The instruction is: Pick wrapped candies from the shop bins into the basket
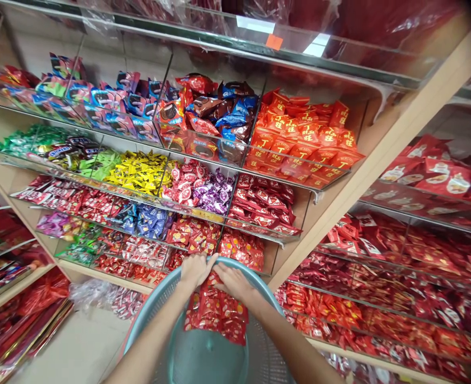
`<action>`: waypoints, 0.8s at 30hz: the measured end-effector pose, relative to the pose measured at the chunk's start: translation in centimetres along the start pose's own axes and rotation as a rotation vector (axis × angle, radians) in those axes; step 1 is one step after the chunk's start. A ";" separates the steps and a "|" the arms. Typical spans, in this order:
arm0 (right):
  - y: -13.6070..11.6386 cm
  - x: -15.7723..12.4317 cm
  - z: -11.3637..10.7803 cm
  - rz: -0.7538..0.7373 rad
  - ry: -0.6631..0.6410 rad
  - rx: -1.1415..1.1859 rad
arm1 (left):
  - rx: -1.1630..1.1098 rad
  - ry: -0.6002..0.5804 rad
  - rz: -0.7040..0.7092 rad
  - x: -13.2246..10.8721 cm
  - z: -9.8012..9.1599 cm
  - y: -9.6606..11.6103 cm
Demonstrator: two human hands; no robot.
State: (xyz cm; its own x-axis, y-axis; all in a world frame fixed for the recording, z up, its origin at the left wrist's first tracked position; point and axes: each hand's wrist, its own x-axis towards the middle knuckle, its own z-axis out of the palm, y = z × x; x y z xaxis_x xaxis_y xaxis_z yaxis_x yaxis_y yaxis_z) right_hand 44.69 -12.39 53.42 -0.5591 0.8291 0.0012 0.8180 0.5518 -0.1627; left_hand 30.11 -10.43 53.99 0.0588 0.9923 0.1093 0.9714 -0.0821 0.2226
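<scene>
Both my hands are together over the far rim of a teal plastic basket. My left hand and my right hand are closed at the upper edge of a sheet of red candy packets, their fingertips close together. The packets look joined in rows and hang toward me. Below them, inside the basket, is a smaller teal plastic container. Part of the packets' top edge is hidden behind my fingers.
Just beyond the basket stands a wooden rack with clear shelves of wrapped sweets, including red snack packs and yellow candies. Another rack of red packets is on the right. Plastic bags lie at the floor on the left.
</scene>
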 end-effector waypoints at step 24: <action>5.1 -1.3 -2.6 0.585 0.401 0.026 | -0.003 0.015 -0.006 0.0 0.1 0.1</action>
State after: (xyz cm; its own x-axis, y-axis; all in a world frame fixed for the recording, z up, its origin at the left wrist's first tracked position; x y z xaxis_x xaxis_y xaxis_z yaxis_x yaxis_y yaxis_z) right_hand 49.94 -10.45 55.13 0.0680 0.9609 0.2685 0.9624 0.0077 -0.2714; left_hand 30.19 -10.45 53.87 0.0498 0.9912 0.1230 0.9711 -0.0768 0.2260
